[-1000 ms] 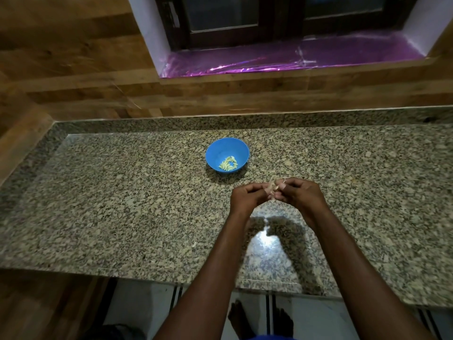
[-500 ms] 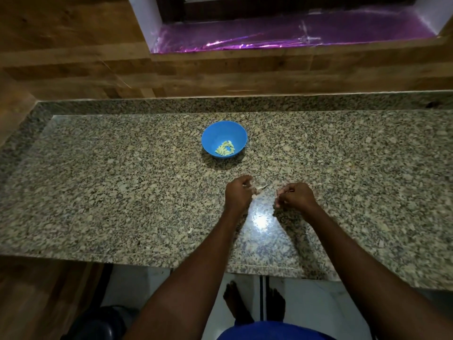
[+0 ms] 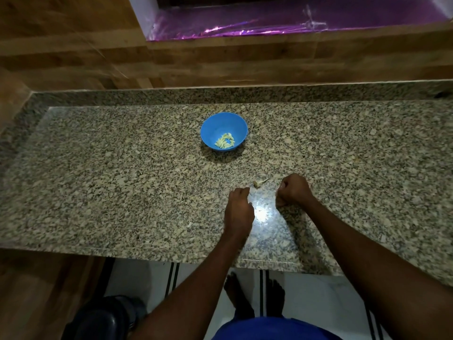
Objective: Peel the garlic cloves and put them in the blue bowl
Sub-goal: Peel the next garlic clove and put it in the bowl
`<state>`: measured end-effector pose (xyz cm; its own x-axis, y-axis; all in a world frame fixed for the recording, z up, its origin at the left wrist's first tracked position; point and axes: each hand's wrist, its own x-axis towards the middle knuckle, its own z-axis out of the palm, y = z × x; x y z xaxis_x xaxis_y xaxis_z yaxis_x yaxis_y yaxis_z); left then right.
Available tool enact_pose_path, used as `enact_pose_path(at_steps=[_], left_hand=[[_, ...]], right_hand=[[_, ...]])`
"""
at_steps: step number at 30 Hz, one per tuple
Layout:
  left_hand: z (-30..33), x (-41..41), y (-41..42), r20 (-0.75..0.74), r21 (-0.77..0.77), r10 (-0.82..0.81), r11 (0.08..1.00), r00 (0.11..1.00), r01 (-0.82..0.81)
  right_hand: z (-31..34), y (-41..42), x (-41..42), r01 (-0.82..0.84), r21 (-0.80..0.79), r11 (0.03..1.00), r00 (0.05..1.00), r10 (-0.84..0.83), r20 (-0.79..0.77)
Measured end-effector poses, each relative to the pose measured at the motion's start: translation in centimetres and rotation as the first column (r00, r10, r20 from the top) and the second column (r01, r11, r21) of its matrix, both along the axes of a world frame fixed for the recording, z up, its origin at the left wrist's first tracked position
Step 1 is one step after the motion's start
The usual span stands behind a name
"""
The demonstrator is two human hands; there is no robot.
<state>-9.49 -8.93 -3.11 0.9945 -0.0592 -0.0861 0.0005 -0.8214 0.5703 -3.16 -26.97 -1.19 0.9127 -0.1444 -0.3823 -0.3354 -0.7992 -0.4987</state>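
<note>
Garlic piece (image 3: 260, 182) lies loose on the granite tabletop (image 3: 122, 182), long axis toward 2 o'clock, just off the left hand (image 3: 239, 208) at 1 o'clock; both left and right hand (image 3: 293, 190) curled, contents unclear; blue bowl (image 3: 215, 126) at 11 o'clock holds peeled cloves (image 3: 225, 141).

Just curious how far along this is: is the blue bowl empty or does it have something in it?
Not empty. The blue bowl stands upright on the counter with a small heap of pale peeled garlic cloves at its bottom.
</note>
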Motion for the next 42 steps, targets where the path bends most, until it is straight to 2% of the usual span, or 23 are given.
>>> enact_pose_path(at_steps=[8,10,11,13,15,16,18,20,24,26,28,31,34,37,38,39,40,41,42], left_hand=[[-0.3,-0.4,-0.6,0.053,0.080,-0.039,0.996,0.998,0.034],[-0.2,-0.4,-1.0,0.057,0.068,-0.034,0.997,0.998,0.030],[-0.1,-0.3,-1.2,0.046,0.021,-0.011,1.000,0.999,0.010],[0.7,0.0,-1.8,-0.066,-0.210,0.081,0.973,0.995,-0.093],[1.8,0.3,-2.4,-0.235,-0.470,0.123,0.854,0.964,-0.224],[2.2,0.7,-2.7,-0.287,-0.553,0.122,0.789,0.950,-0.269],[2.9,1.3,-3.2,-0.324,-0.621,0.091,0.730,0.942,-0.284],[3.4,1.8,-3.3,-0.335,-0.635,0.075,0.719,0.939,-0.284],[4.0,2.7,-3.6,-0.324,-0.653,0.028,0.716,0.946,-0.245],[4.6,3.0,-3.8,-0.298,-0.681,-0.001,0.701,0.955,-0.211],[5.2,3.4,-3.9,-0.278,-0.693,-0.020,0.696,0.960,-0.186],[5.7,3.7,-4.0,-0.268,-0.698,-0.050,0.699,0.962,-0.158],[5.8,3.8,-4.1,-0.264,-0.717,-0.087,0.684,0.961,-0.135],[6.2,3.6,-4.3,-0.254,-0.708,-0.107,0.698,0.961,-0.109],[6.4,3.6,-4.5,-0.262,-0.699,-0.097,0.705,0.960,-0.119],[6.5,3.7,-4.8,-0.288,-0.686,-0.068,0.711,0.955,-0.156],[6.6,3.9,-5.2,-0.335,-0.677,-0.026,0.701,0.942,-0.221],[6.8,4.0,-5.5,-0.415,-0.670,0.022,0.669,0.909,-0.322],[7.0,4.1,-5.8,-0.506,-0.669,0.054,0.605,0.861,-0.432]], right_hand=[[0.1,2.0,-1.1,-0.149,-0.192,0.970,0.983,0.165,0.074],[0.1,1.9,-1.6,-0.139,-0.180,0.974,0.982,0.160,0.106],[0.1,1.7,-1.8,-0.107,-0.121,0.987,0.985,0.122,0.126],[0.0,1.1,-2.5,0.011,0.152,0.988,0.992,-0.030,0.126],[0.2,0.6,-3.6,0.178,0.473,0.863,0.979,-0.203,0.001],[0.4,0.3,-4.0,0.236,0.564,0.791,0.967,-0.248,-0.058],[0.6,-0.2,-4.4,0.251,0.608,0.753,0.962,-0.263,-0.072],[1.3,-0.6,-4.6,0.268,0.637,0.723,0.954,-0.291,-0.071],[2.5,-1.5,-4.7,0.217,0.638,0.739,0.962,-0.274,-0.009],[3.0,-1.9,-4.7,0.211,0.668,0.714,0.961,-0.275,-0.010],[3.5,-2.2,-4.5,0.273,0.718,0.640,0.949,-0.299,-0.095],[4.3,-2.1,-3.8,0.468,0.761,0.449,0.881,-0.303,-0.364],[4.9,-2.7,-3.4,0.648,0.714,0.265,0.762,-0.214,-0.612],[5.5,-3.6,-3.6,0.736,0.660,0.154,0.677,-0.160,-0.718],[5.8,-3.5,-3.7,0.735,0.660,0.156,0.678,-0.174,-0.714],[6.0,-3.2,-3.8,0.698,0.685,0.211,0.716,-0.217,-0.663],[6.0,-2.8,-3.9,0.614,0.713,0.340,0.789,-0.291,-0.541],[5.8,-2.4,-4.0,0.483,0.682,0.549,0.873,-0.356,-0.332],[5.6,-2.1,-4.2,0.324,0.546,0.772,0.937,-0.341,-0.074]])
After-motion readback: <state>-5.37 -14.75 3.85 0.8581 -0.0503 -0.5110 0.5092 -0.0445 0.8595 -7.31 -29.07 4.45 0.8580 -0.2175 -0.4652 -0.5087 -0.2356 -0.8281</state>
